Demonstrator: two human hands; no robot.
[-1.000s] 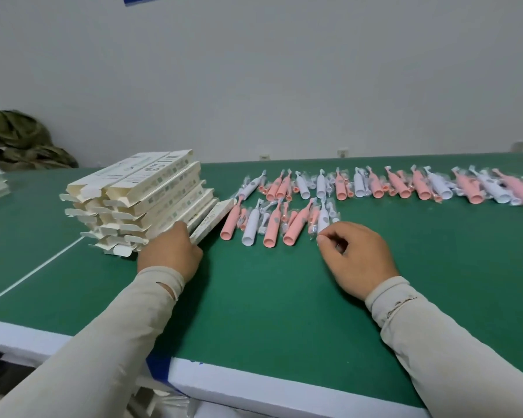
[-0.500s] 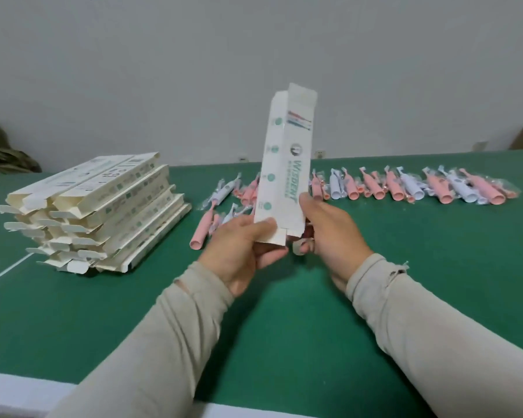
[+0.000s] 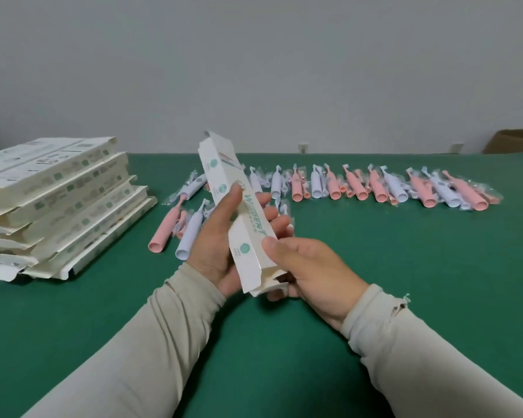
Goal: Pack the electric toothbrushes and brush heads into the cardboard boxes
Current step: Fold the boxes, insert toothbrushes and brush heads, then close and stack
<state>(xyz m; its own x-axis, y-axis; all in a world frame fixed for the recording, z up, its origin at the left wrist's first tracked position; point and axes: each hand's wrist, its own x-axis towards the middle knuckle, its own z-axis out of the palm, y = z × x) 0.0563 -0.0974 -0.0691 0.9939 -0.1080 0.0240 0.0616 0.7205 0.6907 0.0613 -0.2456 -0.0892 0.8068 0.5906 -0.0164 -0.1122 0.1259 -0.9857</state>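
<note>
Both hands hold one long white cardboard box [image 3: 224, 182] above the table, tilted with its far end up and to the left. My left hand [image 3: 221, 236] wraps round its middle, thumb on the printed face. My right hand [image 3: 308, 267] grips the near end, where the flaps stand open. Behind the box, several pink and white electric toothbrushes [image 3: 375, 188] in clear bags lie in a row on the green table [image 3: 405, 267]. A pink toothbrush [image 3: 163, 230] and a white one [image 3: 189, 233] lie nearest. A stack of flat boxes [image 3: 55, 203] sits at the left.
A brown carton [image 3: 514, 141] stands past the table's far right corner, against the grey wall. Wall sockets [image 3: 303, 146] show just above the far table edge.
The box has tipped from nearly upright to a slant and come lower and nearer. My left hand has slid up round its middle and my right hand has moved to its near end.
</note>
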